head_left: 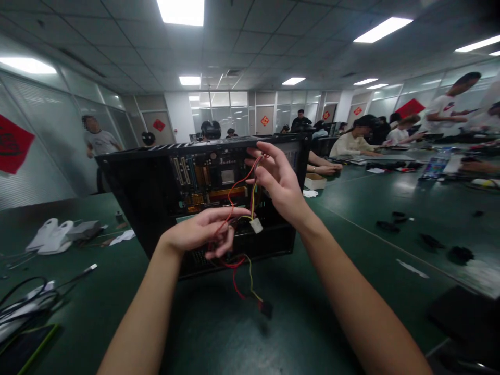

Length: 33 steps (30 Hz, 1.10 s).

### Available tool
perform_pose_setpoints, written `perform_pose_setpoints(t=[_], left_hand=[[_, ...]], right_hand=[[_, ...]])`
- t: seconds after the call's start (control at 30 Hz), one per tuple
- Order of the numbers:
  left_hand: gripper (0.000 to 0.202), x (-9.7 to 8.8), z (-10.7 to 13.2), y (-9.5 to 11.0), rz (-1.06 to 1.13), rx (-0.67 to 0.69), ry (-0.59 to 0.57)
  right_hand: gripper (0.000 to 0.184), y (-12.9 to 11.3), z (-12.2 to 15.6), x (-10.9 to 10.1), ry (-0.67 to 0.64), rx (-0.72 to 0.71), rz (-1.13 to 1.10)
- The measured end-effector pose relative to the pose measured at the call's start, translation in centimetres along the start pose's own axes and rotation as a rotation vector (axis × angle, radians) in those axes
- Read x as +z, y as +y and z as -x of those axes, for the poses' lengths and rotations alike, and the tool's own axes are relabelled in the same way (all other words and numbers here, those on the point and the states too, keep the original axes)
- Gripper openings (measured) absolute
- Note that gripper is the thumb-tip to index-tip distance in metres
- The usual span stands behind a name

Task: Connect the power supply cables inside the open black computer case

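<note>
An open black computer case (135, 182) stands on the green table, its circuit board (219, 174) showing inside. In front of the case, my left hand (207, 229) has its fingers curled around red and yellow power cables (234, 260), the index finger stretched to the right. Higher up, my right hand (279, 182) pinches the thin red and yellow wires near the board. A white plug (256, 225) hangs from these wires between my hands. Below, a black connector (265, 309) dangles on a red and yellow cable over the table.
Black cables (35, 294) and a phone-like dark slab with a green edge (31, 346) lie at left, near white gloves or similar white pieces (50, 234). Small black parts (390, 225) and a water bottle (436, 165) are at right. Several people sit or stand beyond the case.
</note>
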<state>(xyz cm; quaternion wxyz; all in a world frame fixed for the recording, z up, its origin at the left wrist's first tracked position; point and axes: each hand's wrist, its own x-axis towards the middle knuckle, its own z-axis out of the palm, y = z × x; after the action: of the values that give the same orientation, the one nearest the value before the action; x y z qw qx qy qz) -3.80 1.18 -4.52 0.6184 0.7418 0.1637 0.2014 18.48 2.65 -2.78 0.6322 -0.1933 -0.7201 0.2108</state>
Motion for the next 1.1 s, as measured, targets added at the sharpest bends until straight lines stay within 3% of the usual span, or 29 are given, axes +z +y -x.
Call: perform_pose_setpoints(t=[0.1,0.27,0.37,0.47,0.5,0.57,0.63,0.7,0.8,0.9,1.1], left_hand=[[0.049,-0.7,0.1,0.8,-0.013,0.083,0.327],[0.035,-1.8,0.4,2.9,-0.016,0.512,0.94],[0.027,-2.7,0.9,3.1,-0.198,0.594,1.145],[0.024,-3.9,1.6,2.2,-0.7,0.503,1.247],[0.024,-4.4,1.9,1.8,-0.9,0.412,1.223],[0.025,-5.4,2.3,0.9,-1.21,0.147,1.057],[0.026,-6.2,2.3,-0.1,-1.362,-0.094,0.875],[0.03,-6.4,2.0,-0.8,-1.435,-0.241,0.807],[0.035,-5.8,1.1,-1.2,-1.441,-0.273,0.733],[0.041,-4.5,0.1,-1.1,-1.305,-0.238,0.535],[0.041,-3.6,-1.4,-3.0,-1.133,-0.366,0.252]], right_hand=[[0.064,0.4,-0.2,-0.5,0.003,-0.013,0.075],[0.056,0.3,0.0,-1.2,-0.069,-0.022,0.333],[0.031,0.4,0.5,-0.4,-0.247,0.015,0.614],[0.02,1.3,0.9,0.8,-0.536,0.039,0.8],[0.019,1.8,1.1,1.1,-0.628,0.041,0.812],[0.018,2.9,1.4,1.5,-0.749,0.054,0.791],[0.02,4.1,1.6,1.7,-0.802,0.071,0.745],[0.023,5.1,1.7,1.7,-0.845,0.084,0.69],[0.025,6.3,2.0,1.5,-0.9,0.114,0.643],[0.027,7.2,2.2,1.3,-0.938,0.2,0.7],[0.033,8.1,2.3,0.8,-0.947,0.339,0.859]])
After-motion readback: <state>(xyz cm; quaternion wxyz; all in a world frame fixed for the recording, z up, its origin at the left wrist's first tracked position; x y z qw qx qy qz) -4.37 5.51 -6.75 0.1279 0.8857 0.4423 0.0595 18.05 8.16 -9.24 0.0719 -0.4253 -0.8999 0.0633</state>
